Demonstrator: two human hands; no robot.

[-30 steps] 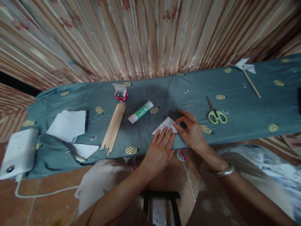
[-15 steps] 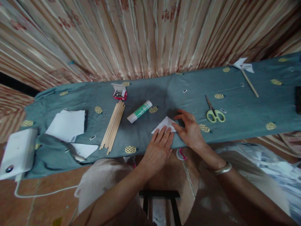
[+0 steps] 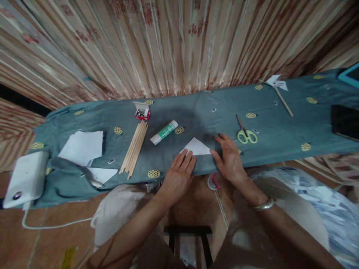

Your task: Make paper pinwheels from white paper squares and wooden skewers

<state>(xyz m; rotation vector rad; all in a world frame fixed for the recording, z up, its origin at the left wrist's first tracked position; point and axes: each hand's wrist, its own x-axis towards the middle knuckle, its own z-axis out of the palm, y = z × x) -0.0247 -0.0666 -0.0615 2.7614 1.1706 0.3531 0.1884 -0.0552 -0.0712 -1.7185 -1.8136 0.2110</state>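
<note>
A white sheet of paper folded into a triangle (image 3: 198,146) lies flat on the cloth in front of me. My left hand (image 3: 178,175) rests with outstretched fingers on its left corner and lower edge. Beside its right corner is my right hand (image 3: 228,158), thumb and fingers apart, the thumb tip at or very near the paper's point. A green and white glue stick (image 3: 164,132) lies just beyond my left hand. To the right of my right hand are scissors with light green handles (image 3: 246,136).
Left of the glue stick lie thin wooden sticks (image 3: 134,149), a small box of metal pins (image 3: 142,111) and stacked white paper (image 3: 82,147). A white device with a cable (image 3: 26,179) stands far left. A paper pinwheel on a stick (image 3: 277,84) and a dark phone-like object (image 3: 346,121) lie right.
My left hand has slid left along the folded paper, uncovering more of its lower edge. My right hand has drawn back from its top to its right corner. The view has shifted slightly right.
</note>
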